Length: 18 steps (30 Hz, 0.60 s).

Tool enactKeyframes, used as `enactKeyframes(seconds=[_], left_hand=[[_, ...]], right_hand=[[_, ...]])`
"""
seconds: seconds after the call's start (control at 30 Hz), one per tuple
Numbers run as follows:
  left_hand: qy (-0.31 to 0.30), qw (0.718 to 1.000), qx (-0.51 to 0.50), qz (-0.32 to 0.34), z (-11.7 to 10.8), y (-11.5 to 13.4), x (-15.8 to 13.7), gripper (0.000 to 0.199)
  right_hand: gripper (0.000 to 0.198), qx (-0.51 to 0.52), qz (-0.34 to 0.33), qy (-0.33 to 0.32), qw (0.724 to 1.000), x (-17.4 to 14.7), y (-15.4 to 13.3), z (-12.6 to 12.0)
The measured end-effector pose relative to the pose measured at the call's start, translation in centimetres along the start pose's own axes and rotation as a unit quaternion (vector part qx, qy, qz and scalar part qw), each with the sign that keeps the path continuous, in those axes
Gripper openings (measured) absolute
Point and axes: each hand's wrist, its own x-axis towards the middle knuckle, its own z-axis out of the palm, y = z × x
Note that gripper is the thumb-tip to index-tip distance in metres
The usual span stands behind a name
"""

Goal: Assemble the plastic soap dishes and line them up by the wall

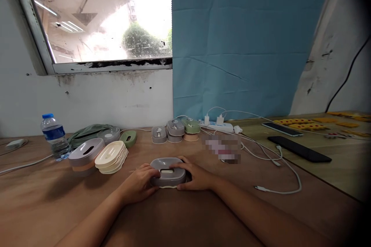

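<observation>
A grey oval plastic box [168, 177] with a slot in its top rests on the brown table in front of me, a thin cream rim showing under its lower edge. My left hand [139, 182] is closed around its left end, fingertips on the top. From the other side my right hand [197, 174] grips the right end, with a finger reaching toward the slot and the thumb low at the front. To the left stand a stack of cream oval trays [111, 156] and a stack of larger oval shells [87, 152], lilac on top.
At the back are several finished-looking oval boxes [175, 127], a green shell [128, 138], a water bottle [55, 137] and a green cloth bag [89, 133]. A power strip [217, 125], white cables [278, 192], two phones [298, 149] and yellow pieces [307, 124] lie right.
</observation>
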Motion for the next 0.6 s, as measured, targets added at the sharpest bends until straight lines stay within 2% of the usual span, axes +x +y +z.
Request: enactKeyframes(seconds=[0.13,0.23,0.3,0.37,0.43,0.47,0.53,0.6], left_hand=[[-0.042,0.998,-0.034,0.011,-0.9,0.5,-0.1,0.037],[-0.039,0.998,-0.047,0.025,-1.0,0.5,-0.3,0.039],[-0.021,0.999,-0.015,0.036,-1.2,0.1,-0.1,0.031],[0.012,0.997,0.064,0.03,-1.8,-0.9,0.4,0.023],[0.042,0.983,0.177,-0.032,-3.2,-2.5,1.3,0.02],[0.05,0.966,0.235,-0.091,-4.1,-3.6,1.9,0.021],[0.039,0.906,0.334,-0.257,-6.3,-6.2,3.0,0.027],[0.046,0.871,0.36,-0.331,-8.5,-8.9,3.7,0.036]], right_hand=[[0.069,-0.003,0.002,-0.02,1.0,0.0,-0.2,0.1],[0.068,-0.004,0.014,-0.02,1.0,0.1,-0.3,0.1],[0.066,-0.006,0.013,-0.02,1.0,0.0,-0.4,0.1],[0.063,-0.005,0.017,-0.021,1.0,0.0,-0.5,0.1],[0.062,-0.002,0.027,-0.025,0.999,0.0,-0.5,0.1],[0.062,0.001,0.032,-0.027,0.999,0.0,-0.6,0.1],[0.063,0.003,0.037,-0.029,0.999,0.0,-0.7,0.0],[0.063,0.001,0.037,-0.029,0.999,0.0,-0.8,-0.1]])
